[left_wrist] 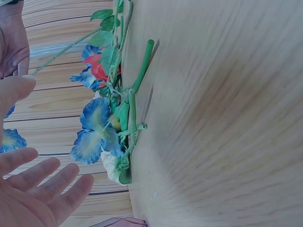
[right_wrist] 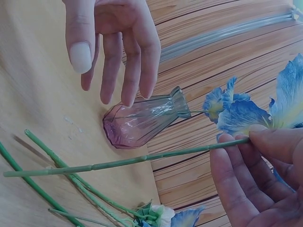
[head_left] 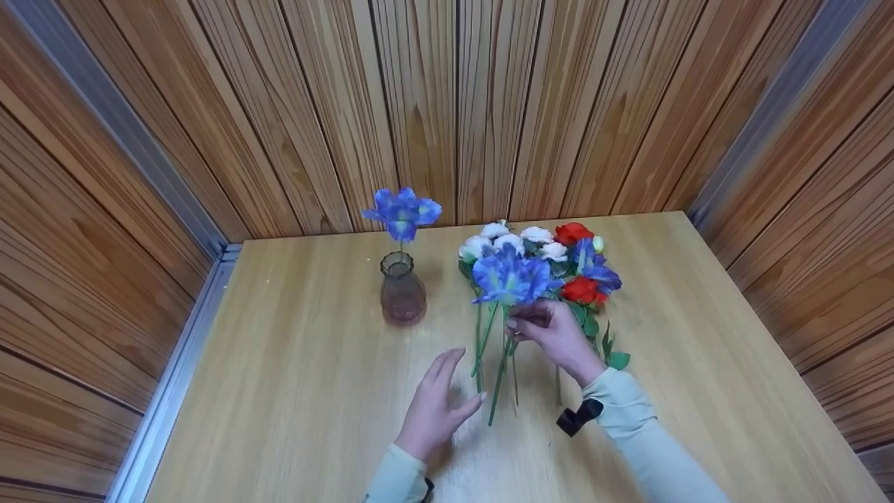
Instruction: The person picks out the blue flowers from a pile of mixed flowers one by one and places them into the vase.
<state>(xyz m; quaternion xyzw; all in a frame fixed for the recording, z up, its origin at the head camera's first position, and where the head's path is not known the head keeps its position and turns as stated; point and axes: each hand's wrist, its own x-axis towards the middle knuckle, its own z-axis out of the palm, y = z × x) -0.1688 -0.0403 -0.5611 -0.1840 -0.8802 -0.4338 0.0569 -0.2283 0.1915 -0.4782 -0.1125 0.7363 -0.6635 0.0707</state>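
My right hand (head_left: 555, 337) pinches the green stem (right_wrist: 123, 162) of a blue artificial iris (head_left: 512, 276) just below its bloom, the stem slanting down over the table. To its left, my left hand (head_left: 433, 406) is held above the table near the stem's lower end, fingers extended and thumb apart. Nothing is in it. A ribbed glass vase (head_left: 403, 293), smoky at the neck and pinkish at the base, stands farther left. One blue iris (head_left: 403, 212) rises upright from its mouth. In the left wrist view, the left fingers (left_wrist: 61, 194) are spread.
Behind and beside the right hand lies a pile of artificial flowers: white blooms (head_left: 508, 243), red blooms (head_left: 585, 290) and another blue iris (head_left: 594, 265). Their stems point toward the front of the wooden table (head_left: 300, 391). Wood-panelled walls (head_left: 419, 105) enclose the back and sides.
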